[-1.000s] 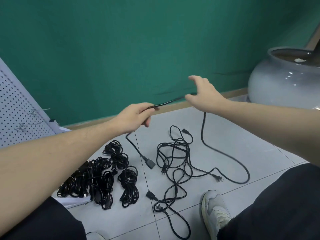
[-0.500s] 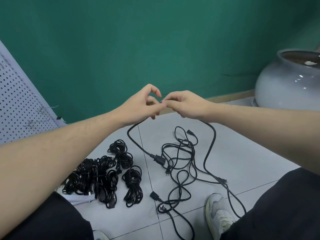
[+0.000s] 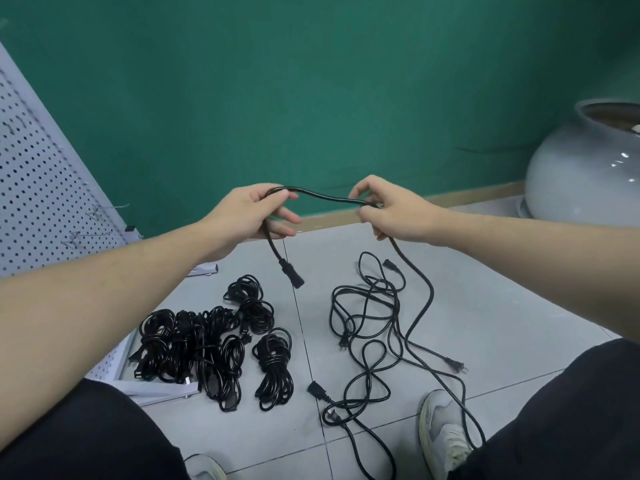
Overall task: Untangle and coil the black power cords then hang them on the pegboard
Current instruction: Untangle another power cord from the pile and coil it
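A black power cord (image 3: 325, 197) arches between my two hands above the tiled floor. My left hand (image 3: 251, 216) grips it near one end, and its socket plug (image 3: 291, 274) dangles just below. My right hand (image 3: 388, 211) pinches the cord further along; from there it drops to the floor on the right. A loose tangle of black cords (image 3: 369, 327) lies below my hands. Several coiled cords (image 3: 214, 344) lie in a pile at the lower left. The white pegboard (image 3: 38, 188) leans at the left with wire hooks on it.
A big grey ceramic pot (image 3: 585, 168) stands at the right against the green wall. My knees in black trousers fill both lower corners, and my shoe (image 3: 443, 434) rests on the tiles beside the trailing cord. A second pegboard panel lies flat under the coiled pile.
My hands met in the middle half a second ago and have now drawn apart, with a short arch of cord between them. The socket plug has risen off the floor.
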Demonstrator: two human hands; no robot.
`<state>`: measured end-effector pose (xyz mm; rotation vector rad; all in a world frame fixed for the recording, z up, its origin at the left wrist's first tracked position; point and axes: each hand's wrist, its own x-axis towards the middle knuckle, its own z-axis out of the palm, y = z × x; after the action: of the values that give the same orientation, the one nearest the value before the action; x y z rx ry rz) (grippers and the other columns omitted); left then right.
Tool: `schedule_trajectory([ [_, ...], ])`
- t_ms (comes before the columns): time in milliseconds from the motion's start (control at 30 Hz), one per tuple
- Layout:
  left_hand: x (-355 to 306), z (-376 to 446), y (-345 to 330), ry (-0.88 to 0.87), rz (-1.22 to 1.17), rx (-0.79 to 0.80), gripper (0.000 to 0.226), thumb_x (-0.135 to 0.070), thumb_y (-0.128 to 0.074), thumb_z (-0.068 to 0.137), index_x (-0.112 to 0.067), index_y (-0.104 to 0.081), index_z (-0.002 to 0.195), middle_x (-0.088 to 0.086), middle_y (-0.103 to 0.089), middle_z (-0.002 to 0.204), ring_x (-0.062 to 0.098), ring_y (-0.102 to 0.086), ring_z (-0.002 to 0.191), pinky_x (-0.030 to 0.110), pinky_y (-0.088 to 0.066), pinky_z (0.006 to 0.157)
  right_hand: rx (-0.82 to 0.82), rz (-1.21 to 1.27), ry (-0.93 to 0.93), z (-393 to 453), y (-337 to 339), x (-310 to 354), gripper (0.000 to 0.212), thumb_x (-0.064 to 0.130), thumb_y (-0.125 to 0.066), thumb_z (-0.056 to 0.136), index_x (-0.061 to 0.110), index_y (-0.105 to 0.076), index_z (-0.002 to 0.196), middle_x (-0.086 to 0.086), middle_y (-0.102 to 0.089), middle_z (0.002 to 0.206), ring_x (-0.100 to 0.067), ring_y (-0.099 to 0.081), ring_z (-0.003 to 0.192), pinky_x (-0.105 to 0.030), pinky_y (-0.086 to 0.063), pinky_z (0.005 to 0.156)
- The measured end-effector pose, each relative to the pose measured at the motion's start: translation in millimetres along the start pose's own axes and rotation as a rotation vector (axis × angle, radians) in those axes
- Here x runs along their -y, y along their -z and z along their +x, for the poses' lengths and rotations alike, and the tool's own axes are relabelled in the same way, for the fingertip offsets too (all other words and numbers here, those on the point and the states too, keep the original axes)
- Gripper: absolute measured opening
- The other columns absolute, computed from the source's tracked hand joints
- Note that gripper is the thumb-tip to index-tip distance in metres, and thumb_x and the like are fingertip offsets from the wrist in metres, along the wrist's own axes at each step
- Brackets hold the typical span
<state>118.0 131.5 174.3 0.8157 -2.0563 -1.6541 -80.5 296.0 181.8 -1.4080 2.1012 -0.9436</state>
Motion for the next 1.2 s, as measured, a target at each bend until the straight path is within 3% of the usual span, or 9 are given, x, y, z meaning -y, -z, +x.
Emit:
schedule_trajectory([
  [133, -15.5, -4.2, -23.2, -0.019, -0.224, -0.034, 0.019, -0.030, -0.051, 0.108, -0.015, -0.062, 0.108, 0.007, -0.077, 0.096, 0.031, -0.077, 0.086, 0.039, -0.063, 0.084, -0.054, -0.105, 0.176, 3.2, -14.2, 16.9, 0.015, 0.035, -0.055, 0.103, 0.020, -0.055, 0.106, 0.004, -0.052, 0.071, -0.007, -0.039, 0.053, -0.019, -0.037, 0.054],
  [267, -26.2, -3.5, -32.7, 0.003, -0.457, -0.053, 0.026, -0.038, -0.049, 0.107, -0.015, -0.053, 0.116, 0.014, -0.075, 0.109, 0.035, -0.076, 0.096, 0.042, -0.061, 0.088, -0.154, 0.141, 0.114, 14.2, -16.9, 28.3, 0.017, 0.036, -0.050, 0.105, 0.023, -0.050, 0.094, 0.006, -0.044, 0.066, -0.007, -0.034, 0.047, -0.023, -0.034, 0.051],
  [467, -11.8, -7.3, -43.8, -0.001, -0.233, -0.007, 0.014, -0.024, -0.042, 0.110, -0.017, -0.051, 0.103, 0.009, -0.076, 0.109, 0.026, -0.073, 0.098, 0.033, -0.060, 0.084, -0.157, 0.416, -0.006, 21.6, -24.6, 39.0, 0.017, 0.026, -0.041, 0.107, 0.022, -0.044, 0.090, 0.006, -0.058, 0.077, -0.012, -0.048, 0.066, -0.028, -0.040, 0.069],
  [600, -17.4, -12.7, -46.5, -0.058, -0.062, -0.009, 0.023, -0.032, -0.033, 0.112, -0.017, -0.049, 0.104, 0.005, -0.077, 0.105, 0.025, -0.069, 0.068, 0.026, -0.053, 0.063, -0.093, 0.470, -0.011, 22.9, -25.1, 45.9, 0.013, 0.032, -0.045, 0.105, 0.024, -0.044, 0.096, 0.007, -0.044, 0.069, -0.011, -0.037, 0.053, -0.025, -0.037, 0.057],
  [667, -16.8, -15.6, -49.5, -0.056, 0.033, 0.015, 0.028, -0.038, -0.032, 0.112, -0.017, -0.049, 0.102, 0.003, -0.076, 0.107, 0.022, -0.066, 0.062, 0.021, -0.052, 0.061, -0.086, 0.435, -0.007, 23.2, -26.5, 50.1, 0.021, 0.040, -0.048, 0.104, 0.024, -0.046, 0.091, 0.011, -0.038, 0.064, -0.009, -0.033, 0.049, -0.023, -0.033, 0.052],
  [900, -11.6, -15.8, -61.1, 0.003, -0.002, 0.098, 0.027, -0.036, -0.053, 0.105, -0.022, -0.051, 0.083, -0.001, -0.078, 0.105, 0.010, -0.047, 0.052, 0.019, -0.039, 0.051, -0.180, 0.803, -0.095, 25.6, -29.6, 58.7, 0.027, 0.032, -0.054, 0.094, 0.025, -0.038, 0.074, 0.008, -0.039, 0.064, -0.014, -0.033, 0.061, -0.032, -0.031, 0.063],
  [967, -9.8, -17.8, -63.9, 0.009, -0.038, 0.142, 0.022, -0.027, -0.063, 0.101, -0.021, -0.053, 0.082, -0.006, -0.077, 0.092, 0.009, -0.044, 0.051, 0.019, -0.040, 0.048, -0.184, 0.842, -0.123, 24.5, -29.2, 59.8, 0.028, 0.041, -0.061, 0.092, 0.025, -0.044, 0.077, 0.008, -0.048, 0.069, -0.014, -0.045, 0.067, -0.032, -0.039, 0.069],
  [1067, -9.2, -20.7, -66.3, -0.019, 0.011, 0.185, 0.017, -0.021, -0.068, 0.097, -0.019, -0.058, 0.083, -0.010, -0.058, 0.063, 0.009, -0.048, 0.053, 0.020, -0.040, 0.050, -0.205, 0.870, -0.159, 25.7, -28.2, 58.8, 0.034, 0.051, -0.070, 0.089, 0.025, -0.048, 0.084, 0.006, -0.058, 0.076, -0.015, -0.058, 0.074, -0.031, -0.048, 0.076],
  [1200, -8.1, -24.4, -72.5, -0.018, -0.012, 0.290, 0.012, -0.011, -0.066, 0.097, -0.020, -0.066, 0.090, 0.012, -0.072, 0.107, 0.010, -0.058, 0.074, 0.023, -0.046, 0.063, -0.223, 0.966, -0.137, 30.1, -27.3, 58.7, 0.020, 0.039, -0.059, 0.100, 0.020, -0.051, 0.099, 0.001, -0.076, 0.084, -0.015, -0.069, 0.082, -0.032, -0.055, 0.083],
])
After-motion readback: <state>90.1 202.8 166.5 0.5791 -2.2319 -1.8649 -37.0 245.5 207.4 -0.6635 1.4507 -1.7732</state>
